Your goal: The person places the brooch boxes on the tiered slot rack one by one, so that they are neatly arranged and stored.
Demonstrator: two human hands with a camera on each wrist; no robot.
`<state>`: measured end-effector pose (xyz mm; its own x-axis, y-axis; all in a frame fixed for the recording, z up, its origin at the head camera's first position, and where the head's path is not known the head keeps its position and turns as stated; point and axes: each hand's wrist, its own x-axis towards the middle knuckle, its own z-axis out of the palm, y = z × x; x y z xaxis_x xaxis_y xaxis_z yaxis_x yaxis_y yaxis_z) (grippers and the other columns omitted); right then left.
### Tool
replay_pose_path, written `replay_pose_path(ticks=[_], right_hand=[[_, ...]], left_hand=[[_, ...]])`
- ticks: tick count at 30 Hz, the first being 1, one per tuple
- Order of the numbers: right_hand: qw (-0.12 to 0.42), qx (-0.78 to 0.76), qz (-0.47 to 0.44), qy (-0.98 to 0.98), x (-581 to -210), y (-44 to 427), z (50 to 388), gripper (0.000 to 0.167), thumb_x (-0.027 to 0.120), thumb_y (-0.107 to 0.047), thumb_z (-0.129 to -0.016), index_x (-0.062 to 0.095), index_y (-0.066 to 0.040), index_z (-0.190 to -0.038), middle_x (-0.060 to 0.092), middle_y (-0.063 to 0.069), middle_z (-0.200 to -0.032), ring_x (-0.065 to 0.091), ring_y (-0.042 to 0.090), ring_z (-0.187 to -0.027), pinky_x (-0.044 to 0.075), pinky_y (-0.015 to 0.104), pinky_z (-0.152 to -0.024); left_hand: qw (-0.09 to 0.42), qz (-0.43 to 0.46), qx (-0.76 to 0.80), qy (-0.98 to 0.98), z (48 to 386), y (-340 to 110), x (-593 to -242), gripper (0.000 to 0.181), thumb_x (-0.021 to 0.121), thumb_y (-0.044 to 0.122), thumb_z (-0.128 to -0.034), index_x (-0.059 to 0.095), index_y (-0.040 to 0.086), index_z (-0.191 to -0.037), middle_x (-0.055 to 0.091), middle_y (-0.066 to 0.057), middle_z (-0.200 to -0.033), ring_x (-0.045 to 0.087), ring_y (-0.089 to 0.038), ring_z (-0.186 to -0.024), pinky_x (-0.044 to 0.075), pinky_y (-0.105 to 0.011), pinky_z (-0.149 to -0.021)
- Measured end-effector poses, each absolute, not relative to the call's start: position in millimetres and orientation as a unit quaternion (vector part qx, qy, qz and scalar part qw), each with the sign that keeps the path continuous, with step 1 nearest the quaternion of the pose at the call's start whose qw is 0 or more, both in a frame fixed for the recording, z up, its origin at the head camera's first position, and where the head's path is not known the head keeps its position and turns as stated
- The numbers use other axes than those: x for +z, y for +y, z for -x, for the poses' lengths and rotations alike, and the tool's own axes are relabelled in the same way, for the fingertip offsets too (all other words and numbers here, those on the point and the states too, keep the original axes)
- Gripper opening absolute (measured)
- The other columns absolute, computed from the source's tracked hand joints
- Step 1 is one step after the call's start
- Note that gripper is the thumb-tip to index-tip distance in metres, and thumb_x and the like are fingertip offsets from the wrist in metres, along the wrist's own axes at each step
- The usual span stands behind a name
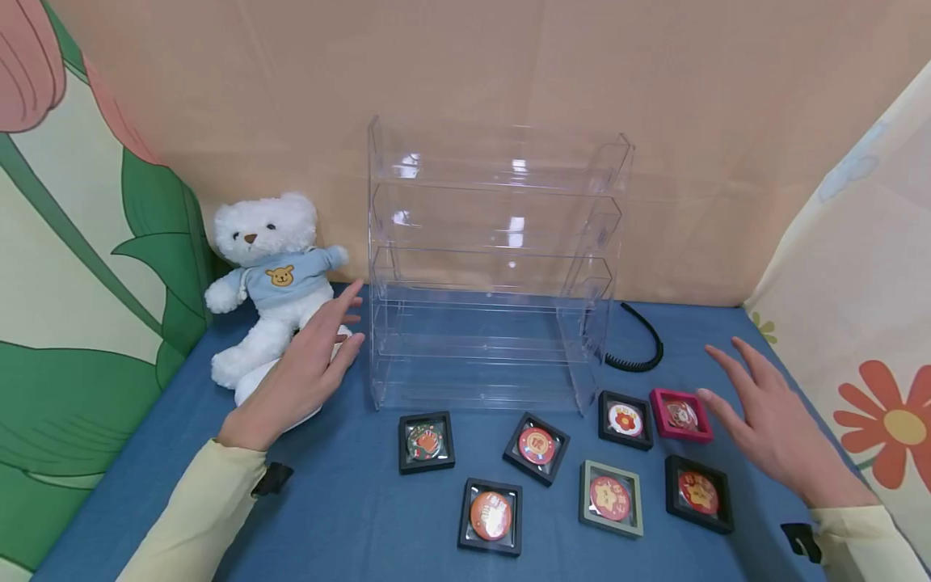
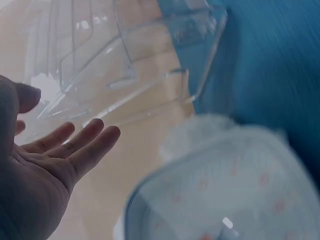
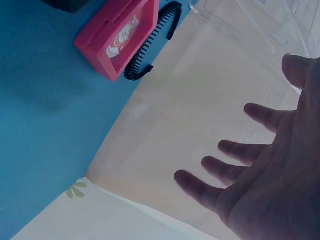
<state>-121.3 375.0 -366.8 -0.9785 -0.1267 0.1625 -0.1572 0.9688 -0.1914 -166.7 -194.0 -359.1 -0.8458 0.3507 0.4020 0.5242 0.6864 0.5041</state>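
A clear plastic tiered rack [image 1: 487,352] stands upright at the middle back of the table. My left hand [image 1: 304,368] is held out beside its left side, fingers extended and nothing in them; in the left wrist view the palm [image 2: 40,175] faces the rack with the fingers apart. My right hand [image 1: 774,432] hovers at the right with spread fingers, near a pink case [image 1: 682,415] with a round badge. Beside that case lies a black-framed badge case [image 1: 625,419]. More cases lie in front of the rack, among them a grey-green one [image 1: 611,499] and a black one [image 1: 490,517].
A white teddy bear [image 1: 280,275] in a blue top sits left of the rack, partly behind my left hand. A pale rounded object with pink marks [image 2: 225,185] is near my left wrist. A black toothed hair band [image 1: 640,360] lies right of the rack. Patterned cloth walls [image 1: 902,420] enclose the table.
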Motion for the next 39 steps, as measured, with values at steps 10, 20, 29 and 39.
replay_pose_path(ticks=[10, 20, 29, 39], right_hand=[[0.083, 0.105, -0.095, -0.987, -365.9, 365.8, 113.6, 0.081, 0.063, -0.049, -0.097, 0.029, -0.011, -0.160, 0.013, 0.027, -0.162, 0.017, 0.054, -0.143, 0.031, 0.084, -0.089], [0.078, 0.109, -0.089, -0.987, -367.6, 362.4, 104.7, 0.081, 0.065, -0.047, -0.097, 0.030, -0.011, -0.160, 0.017, 0.028, -0.160, 0.022, 0.055, -0.139, 0.032, 0.084, -0.087], [0.036, 0.125, -0.045, -0.990, -372.3, 361.4, 90.3, 0.084, 0.063, -0.052, -0.097, 0.030, -0.004, -0.158, 0.028, 0.035, -0.149, 0.028, 0.056, -0.130, 0.034, 0.083, -0.087], [-0.020, 0.138, 0.001, -0.990, -378.7, 368.4, 75.8, 0.087, 0.060, -0.057, -0.097, 0.030, 0.001, -0.156, 0.029, 0.039, -0.143, 0.030, 0.058, -0.123, 0.041, 0.079, -0.083]], left_hand=[[0.138, 0.225, -0.369, -0.891, 179.5, -178.3, -374.7, 0.067, 0.044, 0.011, -0.1093, 0.009, 0.028, -0.165, 0.035, -0.019, -0.156, 0.054, -0.041, -0.126, 0.049, -0.059, -0.096], [0.155, 0.225, -0.377, -0.885, 182.2, -176.6, -381.7, 0.066, 0.045, 0.014, -0.1097, 0.011, 0.029, -0.165, 0.034, -0.017, -0.158, 0.055, -0.041, -0.125, 0.050, -0.059, -0.093], [0.149, 0.224, -0.384, -0.883, 182.8, -176.2, -382.3, 0.069, 0.046, 0.009, -0.1086, 0.011, 0.030, -0.165, 0.034, -0.015, -0.158, 0.056, -0.039, -0.123, 0.055, -0.055, -0.087], [0.144, 0.220, -0.388, -0.884, 183.2, -176.4, -382.6, 0.067, 0.046, 0.010, -0.1089, 0.013, 0.028, -0.165, 0.036, -0.015, -0.156, 0.058, -0.038, -0.120, 0.056, -0.055, -0.085]])
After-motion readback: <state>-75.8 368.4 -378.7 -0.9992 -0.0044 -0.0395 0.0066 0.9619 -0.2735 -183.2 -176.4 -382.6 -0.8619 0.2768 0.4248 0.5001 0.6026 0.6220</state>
